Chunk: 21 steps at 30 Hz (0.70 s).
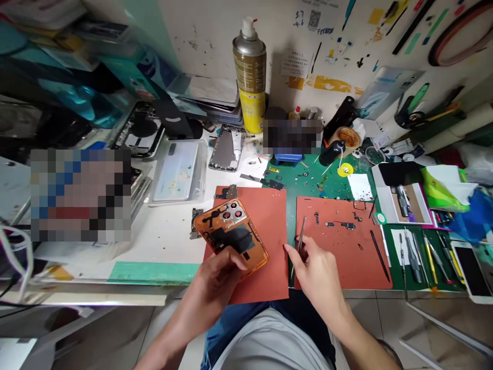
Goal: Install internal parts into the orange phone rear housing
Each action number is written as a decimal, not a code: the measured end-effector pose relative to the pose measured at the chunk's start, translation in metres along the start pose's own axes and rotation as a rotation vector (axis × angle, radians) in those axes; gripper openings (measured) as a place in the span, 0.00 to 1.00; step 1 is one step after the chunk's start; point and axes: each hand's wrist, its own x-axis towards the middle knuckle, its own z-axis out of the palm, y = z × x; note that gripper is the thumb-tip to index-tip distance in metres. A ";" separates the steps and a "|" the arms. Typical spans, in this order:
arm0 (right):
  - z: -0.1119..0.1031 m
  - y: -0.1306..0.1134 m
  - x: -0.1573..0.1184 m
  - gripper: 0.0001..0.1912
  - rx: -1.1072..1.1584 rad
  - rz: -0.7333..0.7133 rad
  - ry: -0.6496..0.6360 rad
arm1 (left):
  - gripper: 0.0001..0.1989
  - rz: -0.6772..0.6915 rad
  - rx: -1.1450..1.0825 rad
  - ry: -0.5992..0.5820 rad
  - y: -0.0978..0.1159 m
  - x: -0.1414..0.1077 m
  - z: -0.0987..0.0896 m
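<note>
An orange phone housing [231, 239] with round camera openings at its upper edge is tilted above the left red mat [271, 226]. My left hand [221, 275] grips its lower edge, thumb and fingers pinched on it. Thin metal tweezers [301, 234] point upward from my right hand [314, 264], whose fingers are closed round them over the gap between the two mats. Small screws and dark parts lie scattered on the right red mat [335, 272]. Beside the housing's left edge rests a circuit board [195, 223].
A spray can [250, 77] stands at the back centre. A phone [175, 169] in a clear tray lies to the left. Screwdrivers [429, 257] and a white phone [472, 270] are at the right. A black bottle [331, 152] stands behind the right mat.
</note>
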 end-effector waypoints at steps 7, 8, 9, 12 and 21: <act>0.006 -0.013 0.008 0.12 -0.065 -0.034 0.040 | 0.13 -0.191 -0.074 -0.216 0.014 0.000 0.004; 0.000 -0.012 0.008 0.11 -0.054 -0.046 0.051 | 0.13 -0.202 -0.053 -0.214 0.015 0.000 0.005; -0.007 -0.009 0.009 0.10 -0.039 -0.058 0.065 | 0.13 -0.219 -0.027 -0.202 0.016 -0.001 0.006; -0.043 0.012 0.015 0.11 0.007 -0.068 0.135 | 0.14 -0.306 0.051 -0.160 0.016 -0.003 0.012; -0.141 0.112 -0.004 0.17 0.015 0.108 0.342 | 0.24 -0.308 0.105 -0.114 -0.002 0.004 0.016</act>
